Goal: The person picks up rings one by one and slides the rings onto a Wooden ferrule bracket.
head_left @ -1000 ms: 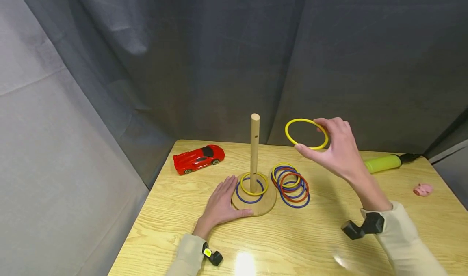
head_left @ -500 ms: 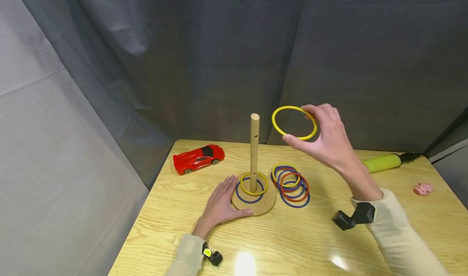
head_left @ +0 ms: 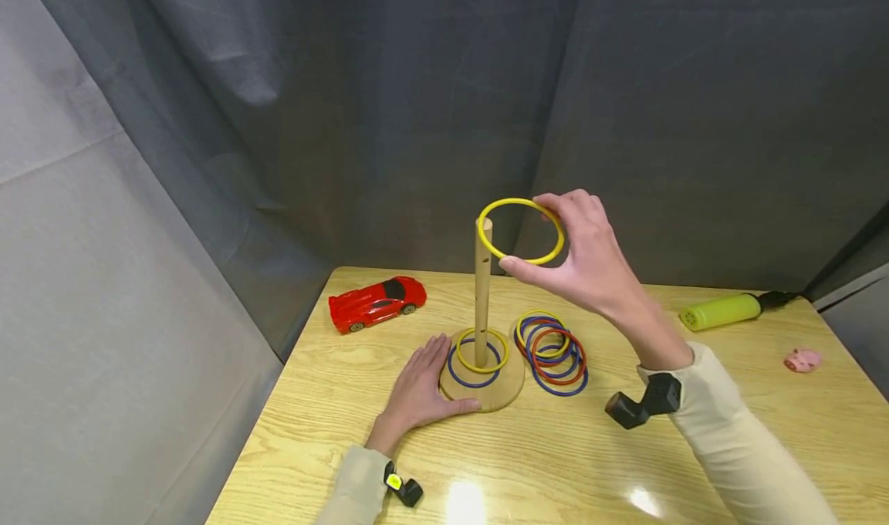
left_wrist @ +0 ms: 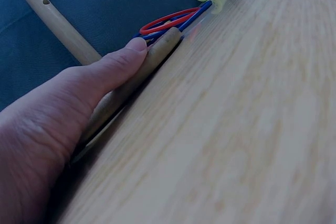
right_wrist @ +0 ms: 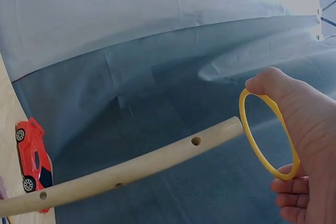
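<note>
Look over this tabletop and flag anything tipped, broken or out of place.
Nothing obvious stands out: the wooden peg stands upright, the loose rings lie in an overlapping pile beside its base, and the red car sits upright.

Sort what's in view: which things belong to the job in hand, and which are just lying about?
Likely in the job:
yellow ring held by the right hand
upright wooden post
round base, touched by the left hand
blue ring around the post
heap of rings beside the base

Apparently just lying about:
red toy car
green cylinder
pink pig figure
</note>
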{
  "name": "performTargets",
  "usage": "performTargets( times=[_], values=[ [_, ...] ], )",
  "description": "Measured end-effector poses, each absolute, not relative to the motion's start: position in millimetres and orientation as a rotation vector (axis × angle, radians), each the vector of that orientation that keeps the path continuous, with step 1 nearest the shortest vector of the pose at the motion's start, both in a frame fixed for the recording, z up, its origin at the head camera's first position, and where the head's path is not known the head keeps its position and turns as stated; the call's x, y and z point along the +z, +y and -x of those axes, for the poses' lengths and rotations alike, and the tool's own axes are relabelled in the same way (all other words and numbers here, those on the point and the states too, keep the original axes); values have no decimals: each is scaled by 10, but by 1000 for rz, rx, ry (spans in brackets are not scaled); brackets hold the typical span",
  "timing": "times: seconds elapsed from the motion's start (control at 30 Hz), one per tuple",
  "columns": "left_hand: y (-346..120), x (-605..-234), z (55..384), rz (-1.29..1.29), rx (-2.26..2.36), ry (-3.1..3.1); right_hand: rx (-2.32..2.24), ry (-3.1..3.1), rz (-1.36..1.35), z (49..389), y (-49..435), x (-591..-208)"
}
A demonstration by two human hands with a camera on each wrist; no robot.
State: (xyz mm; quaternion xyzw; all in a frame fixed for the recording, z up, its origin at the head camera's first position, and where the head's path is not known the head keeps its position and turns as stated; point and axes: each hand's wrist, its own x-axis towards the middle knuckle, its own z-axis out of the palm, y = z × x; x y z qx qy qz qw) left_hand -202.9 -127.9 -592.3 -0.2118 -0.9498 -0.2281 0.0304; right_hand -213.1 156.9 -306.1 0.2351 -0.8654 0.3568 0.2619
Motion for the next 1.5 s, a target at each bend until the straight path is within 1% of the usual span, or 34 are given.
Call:
performTargets(
  times=[0.27, 0.53, 1.13, 1.5],
  values=[
    [-1286, -5937, 2046, 662, -721, -2927, 948, -2386, -665, 2173, 1484, -3092],
    [-1298, -5931, 2041, 650, -715, -2950, 932, -2461, -673, 2176, 1439, -3283],
    [-1295, -5944, 2052, 660, -649, -2967, 899, -2613, -685, 2063, 1355, -4140],
    [-1296, -5950, 2048, 649, -650, -2961, 957, -2665, -597, 1990, 1358, -4605]
  ],
)
